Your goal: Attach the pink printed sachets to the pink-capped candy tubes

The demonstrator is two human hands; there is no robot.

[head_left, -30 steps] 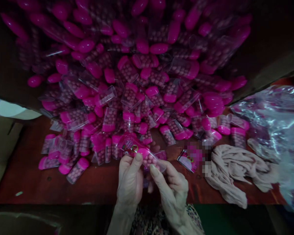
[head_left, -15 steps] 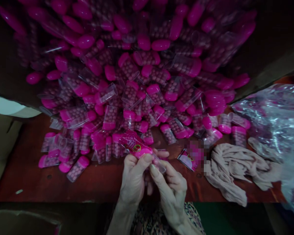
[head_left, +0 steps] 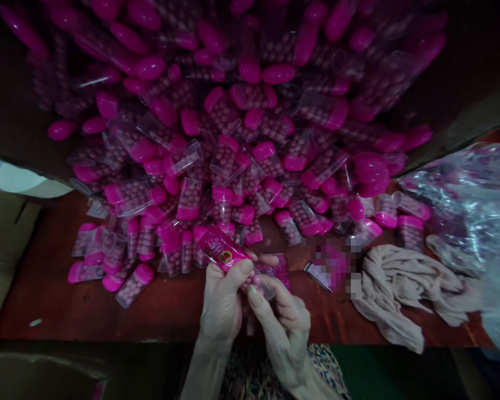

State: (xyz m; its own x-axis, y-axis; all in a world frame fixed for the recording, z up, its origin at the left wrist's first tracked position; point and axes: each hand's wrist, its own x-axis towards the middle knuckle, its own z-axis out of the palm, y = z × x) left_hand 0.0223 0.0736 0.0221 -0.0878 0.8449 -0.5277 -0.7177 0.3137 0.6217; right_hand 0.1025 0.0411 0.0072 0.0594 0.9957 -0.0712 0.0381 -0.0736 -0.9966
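Both hands meet at the front of the table around one small clear container [head_left: 268,289] of pink balls. A printed pink sleeve [head_left: 221,250] covers its far left part. My left hand [head_left: 221,303] is closed on the sleeved part, thumb on top. At the clear lower end, my right hand [head_left: 284,322] is closed too, its thumb pressed against the plastic. The fingers under the container are partly hidden. Just beyond the hands lies a pink printed piece [head_left: 280,269], partly covered by fingers.
A large heap of pink-capped clear containers [head_left: 229,158] fills the back. On the right are a partly blurred-out pink printed piece [head_left: 320,273], a crumpled beige cloth [head_left: 395,289] and shiny clear plastic [head_left: 470,194]. The red-brown table's front edge [head_left: 108,340] runs near me.
My hands have shifted slightly left with the container, and the sleeve's print now faces up more flatly. More of the pink printed piece behind my fingers shows.
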